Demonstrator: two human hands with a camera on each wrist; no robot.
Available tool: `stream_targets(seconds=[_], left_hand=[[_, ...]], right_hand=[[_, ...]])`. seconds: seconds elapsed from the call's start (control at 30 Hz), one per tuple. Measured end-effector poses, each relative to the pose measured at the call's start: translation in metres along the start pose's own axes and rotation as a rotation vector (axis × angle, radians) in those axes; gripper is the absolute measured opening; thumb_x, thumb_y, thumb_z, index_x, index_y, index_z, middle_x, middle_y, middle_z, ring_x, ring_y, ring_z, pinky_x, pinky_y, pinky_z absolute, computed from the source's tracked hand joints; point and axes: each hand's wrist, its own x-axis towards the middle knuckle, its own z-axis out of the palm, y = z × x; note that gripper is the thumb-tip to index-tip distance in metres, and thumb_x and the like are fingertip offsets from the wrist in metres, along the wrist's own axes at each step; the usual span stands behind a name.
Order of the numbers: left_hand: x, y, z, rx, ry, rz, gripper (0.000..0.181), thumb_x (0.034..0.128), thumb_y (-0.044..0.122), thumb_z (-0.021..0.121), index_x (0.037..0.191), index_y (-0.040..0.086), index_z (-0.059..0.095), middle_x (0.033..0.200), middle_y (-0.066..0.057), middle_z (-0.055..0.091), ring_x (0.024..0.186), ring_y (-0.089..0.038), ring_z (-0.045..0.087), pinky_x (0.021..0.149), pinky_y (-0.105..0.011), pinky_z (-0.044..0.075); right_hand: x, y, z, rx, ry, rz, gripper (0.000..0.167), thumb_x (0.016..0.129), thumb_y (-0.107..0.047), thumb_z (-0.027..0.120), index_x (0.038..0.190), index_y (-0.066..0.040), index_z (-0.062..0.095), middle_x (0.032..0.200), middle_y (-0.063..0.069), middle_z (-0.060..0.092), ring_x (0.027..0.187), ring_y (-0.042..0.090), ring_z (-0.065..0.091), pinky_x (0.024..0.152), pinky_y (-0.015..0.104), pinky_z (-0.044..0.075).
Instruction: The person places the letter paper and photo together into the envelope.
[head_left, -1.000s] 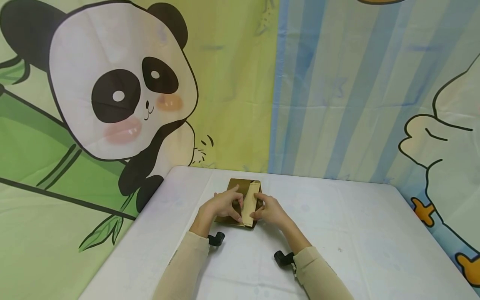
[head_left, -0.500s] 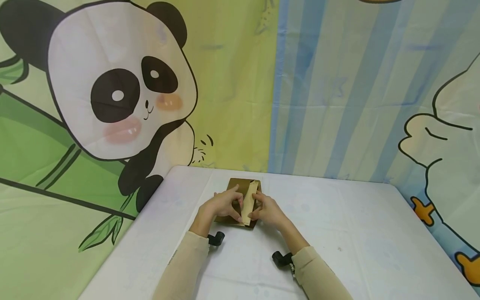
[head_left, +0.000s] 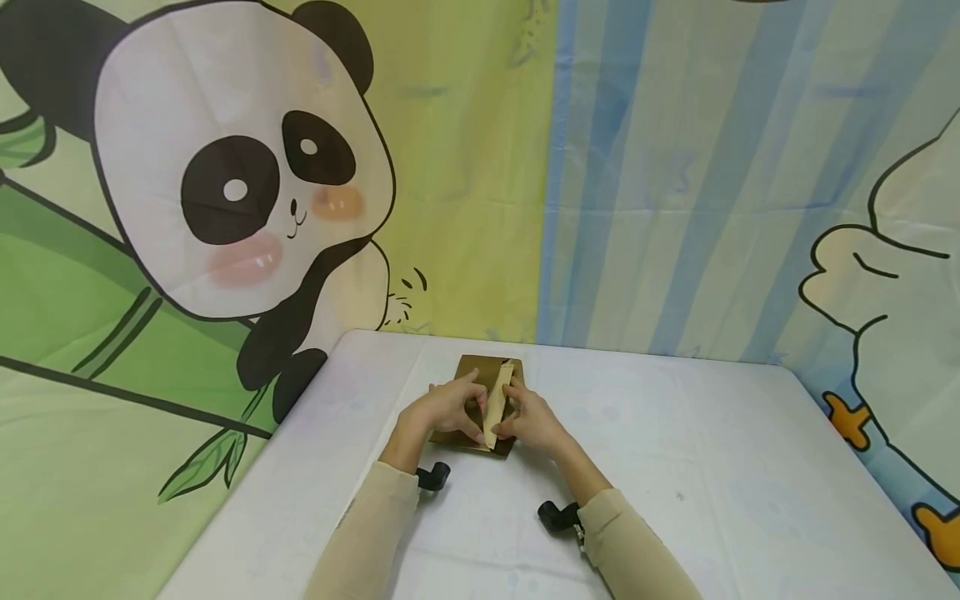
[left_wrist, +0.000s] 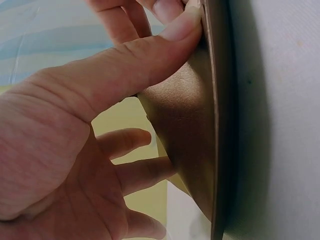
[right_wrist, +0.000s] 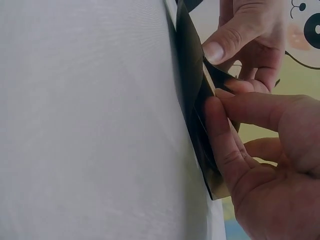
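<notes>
A flat brown leather-like folding case (head_left: 480, 367) lies on the table, with a long pale beige strip (head_left: 497, 402) standing up along it. My left hand (head_left: 444, 410) holds the case from the left, its thumb and a finger on either side of a brown flap (left_wrist: 182, 120); the remaining fingers are spread. From the right, my right hand (head_left: 531, 418) pinches the strip's edge between thumb and fingertips. In the right wrist view both hands meet close together at the raised brown panel (right_wrist: 189, 62). The case's underside is hidden.
A white cloth covers the table (head_left: 675, 467). Behind it hangs a printed curtain with a panda (head_left: 247, 167) and blue stripes. Black wrist cameras, one at the left wrist (head_left: 432, 477) and one at the right (head_left: 557, 517), sit just above the cloth.
My right hand has moved slightly left, tilting the beige strip more upright so it looks narrower. The left hand has stayed in place.
</notes>
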Motion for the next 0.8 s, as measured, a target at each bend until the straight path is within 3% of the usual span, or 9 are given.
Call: stream_targets(seconds=[0.1, 0.2, 0.33, 0.37, 0.57, 0.67, 0.8], left_hand=[[0.000, 0.001, 0.000, 0.002, 0.001, 0.001, 0.038, 0.0676, 0.030, 0.098, 0.088, 0.022, 0.066, 0.171, -0.023, 0.021, 0.151, -0.051, 0.034, 0.108, -0.091, 0.004], [-0.001, 0.002, 0.000, 0.009, 0.002, 0.003, 0.039, 0.0673, 0.031, 0.097, 0.088, 0.022, 0.066, 0.171, -0.023, 0.022, 0.150, -0.051, 0.035, 0.108, -0.091, 0.005], [-0.002, 0.002, 0.000, 0.003, 0.002, 0.001, 0.039, 0.0671, 0.031, 0.098, 0.088, 0.022, 0.066, 0.171, -0.023, 0.022, 0.150, -0.052, 0.035, 0.108, -0.091, 0.005], [-0.002, 0.003, -0.001, 0.003, 0.002, 0.000, 0.039, 0.0673, 0.031, 0.097, 0.088, 0.022, 0.065, 0.171, -0.023, 0.022, 0.150, -0.052, 0.035, 0.108, -0.091, 0.005], [0.000, 0.002, 0.000, 0.012, 0.005, 0.001, 0.039, 0.0683, 0.031, 0.097, 0.088, 0.022, 0.065, 0.171, -0.023, 0.023, 0.149, -0.052, 0.036, 0.107, -0.091, 0.006], [0.000, 0.002, 0.000, 0.011, 0.003, 0.001, 0.038, 0.0681, 0.030, 0.097, 0.087, 0.022, 0.065, 0.170, -0.024, 0.023, 0.149, -0.053, 0.036, 0.107, -0.091, 0.006], [-0.001, 0.002, -0.001, 0.004, 0.005, -0.002, 0.038, 0.0676, 0.030, 0.098, 0.086, 0.023, 0.065, 0.170, -0.024, 0.023, 0.149, -0.052, 0.036, 0.107, -0.091, 0.005]], right_hand=[[0.002, 0.000, 0.001, -0.022, -0.001, 0.011, 0.088, 0.083, 0.002, 0.083, 0.156, 0.010, 0.034, 0.171, 0.026, 0.016, 0.071, 0.012, 0.070, 0.063, 0.022, 0.056], [0.003, 0.001, 0.002, -0.032, -0.002, 0.010, 0.088, 0.082, 0.001, 0.084, 0.155, 0.010, 0.036, 0.171, 0.026, 0.019, 0.078, 0.022, 0.073, 0.066, 0.023, 0.056], [0.005, 0.000, 0.004, -0.060, 0.010, 0.000, 0.087, 0.081, -0.003, 0.086, 0.154, 0.010, 0.039, 0.170, 0.026, 0.023, 0.122, 0.034, 0.065, 0.084, 0.029, 0.057], [0.006, 0.000, 0.005, -0.068, 0.012, -0.004, 0.087, 0.081, -0.004, 0.086, 0.153, 0.010, 0.039, 0.169, 0.027, 0.023, 0.127, 0.035, 0.062, 0.088, 0.031, 0.056], [0.009, -0.001, 0.008, -0.087, 0.022, 0.003, 0.084, 0.081, -0.006, 0.086, 0.152, 0.008, 0.043, 0.169, 0.028, 0.025, 0.121, 0.037, 0.066, 0.103, 0.041, 0.052], [0.010, -0.001, 0.009, -0.091, 0.026, 0.004, 0.087, 0.081, -0.006, 0.086, 0.154, 0.008, 0.041, 0.168, 0.027, 0.026, 0.114, 0.035, 0.068, 0.096, 0.039, 0.055], [0.011, -0.001, 0.010, -0.099, 0.036, -0.011, 0.091, 0.079, -0.004, 0.087, 0.154, 0.009, 0.038, 0.167, 0.025, 0.031, 0.093, 0.032, 0.071, 0.088, 0.036, 0.057]])
